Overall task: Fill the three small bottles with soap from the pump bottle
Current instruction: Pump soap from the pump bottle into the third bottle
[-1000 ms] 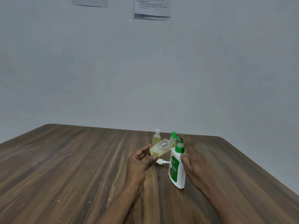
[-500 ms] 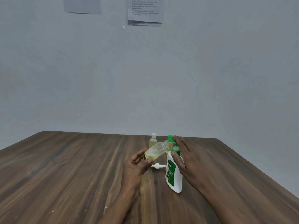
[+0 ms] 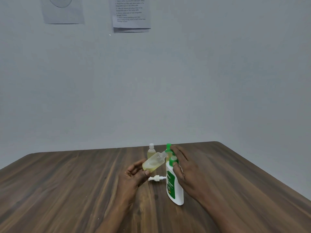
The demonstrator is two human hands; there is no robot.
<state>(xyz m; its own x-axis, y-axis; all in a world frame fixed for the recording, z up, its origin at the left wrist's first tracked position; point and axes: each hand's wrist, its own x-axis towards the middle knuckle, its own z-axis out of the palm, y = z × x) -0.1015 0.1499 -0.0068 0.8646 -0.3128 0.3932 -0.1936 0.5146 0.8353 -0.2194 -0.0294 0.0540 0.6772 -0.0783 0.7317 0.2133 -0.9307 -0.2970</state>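
My left hand (image 3: 134,178) holds a small clear bottle (image 3: 154,163) with yellowish soap in it, tilted so its open mouth points up and right under the green pump spout. The white pump bottle (image 3: 174,185) with a green label stands upright on the wooden table (image 3: 67,190). My right hand (image 3: 183,169) rests on its green pump head (image 3: 168,147), palm over the neck. A second small bottle (image 3: 151,151) with a white cap stands behind. A third one shows only as a yellow sliver (image 3: 168,156) behind the pump. A loose white cap (image 3: 155,178) lies beside the pump bottle's base.
A pale wall rises just behind the table's far edge, with two sheets of paper (image 3: 131,14) pinned high up. The table's right edge runs diagonally at the right.
The view has tilted up and drifted a little. Both hands hold the same grip, with the small bottle's mouth staying at the pump spout.
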